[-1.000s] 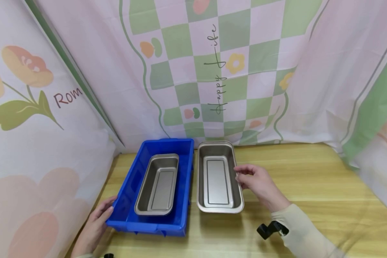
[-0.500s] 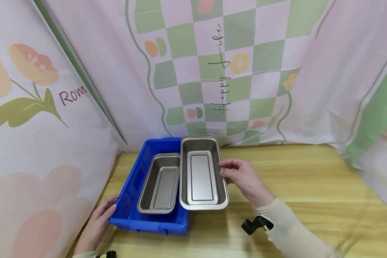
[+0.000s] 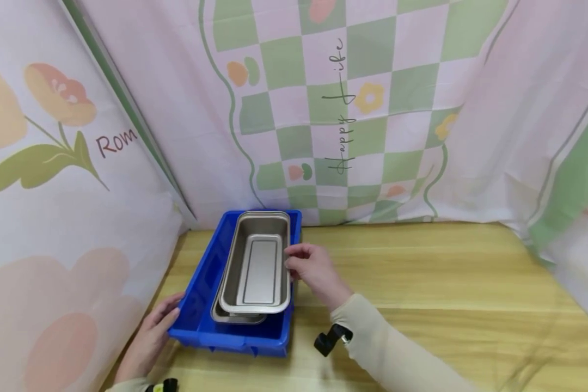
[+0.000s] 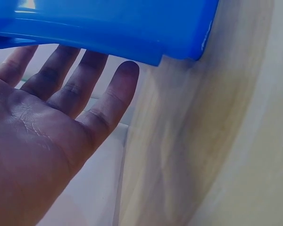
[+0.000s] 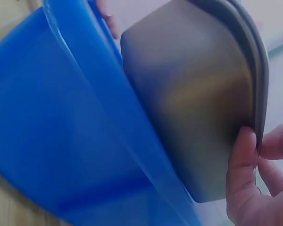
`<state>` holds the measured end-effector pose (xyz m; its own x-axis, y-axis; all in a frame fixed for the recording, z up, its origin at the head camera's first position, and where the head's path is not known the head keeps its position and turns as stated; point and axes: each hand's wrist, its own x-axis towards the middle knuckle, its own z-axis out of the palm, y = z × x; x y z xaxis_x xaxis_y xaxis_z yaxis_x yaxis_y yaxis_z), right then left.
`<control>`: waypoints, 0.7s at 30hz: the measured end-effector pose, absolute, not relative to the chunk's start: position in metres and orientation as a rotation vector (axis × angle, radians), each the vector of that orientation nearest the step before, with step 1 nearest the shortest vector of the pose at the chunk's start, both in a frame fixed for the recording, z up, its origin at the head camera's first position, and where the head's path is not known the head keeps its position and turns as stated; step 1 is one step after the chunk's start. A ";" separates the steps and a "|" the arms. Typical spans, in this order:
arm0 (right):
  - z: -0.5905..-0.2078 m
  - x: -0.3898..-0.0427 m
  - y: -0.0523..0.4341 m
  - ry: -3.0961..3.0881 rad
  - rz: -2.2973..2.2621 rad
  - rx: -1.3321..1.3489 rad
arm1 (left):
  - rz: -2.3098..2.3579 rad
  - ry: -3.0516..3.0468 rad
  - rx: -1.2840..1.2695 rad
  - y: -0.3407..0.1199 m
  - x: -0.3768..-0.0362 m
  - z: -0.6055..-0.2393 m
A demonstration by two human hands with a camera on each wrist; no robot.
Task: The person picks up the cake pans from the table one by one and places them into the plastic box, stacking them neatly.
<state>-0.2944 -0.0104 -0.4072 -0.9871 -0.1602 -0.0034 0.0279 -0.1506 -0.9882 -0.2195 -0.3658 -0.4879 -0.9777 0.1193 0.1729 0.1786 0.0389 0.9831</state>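
The right hand (image 3: 307, 268) pinched the upper pan (image 3: 257, 265) by its right rim, long axis upright in frame, above the nested pan (image 3: 236, 317); the left hand (image 3: 153, 333), fingers straight, steadied the blue bin (image 3: 200, 305) at lower left

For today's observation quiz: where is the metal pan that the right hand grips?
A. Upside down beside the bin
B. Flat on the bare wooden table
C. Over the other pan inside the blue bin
C: the right hand holds the upper pan by its rim, above the lower pan in the blue bin.
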 end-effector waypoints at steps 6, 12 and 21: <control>-0.411 -0.299 -0.040 1.981 -2.284 -0.167 | -2.119 -2.259 -0.257 -0.365 -0.220 -0.487; -0.418 -0.302 -0.055 2.029 -2.250 -0.136 | -2.134 -2.288 -0.192 -0.364 -0.221 -0.486; -0.423 -0.304 -0.068 2.163 -2.168 -0.174 | -2.128 -2.280 -0.220 -0.364 -0.220 -0.485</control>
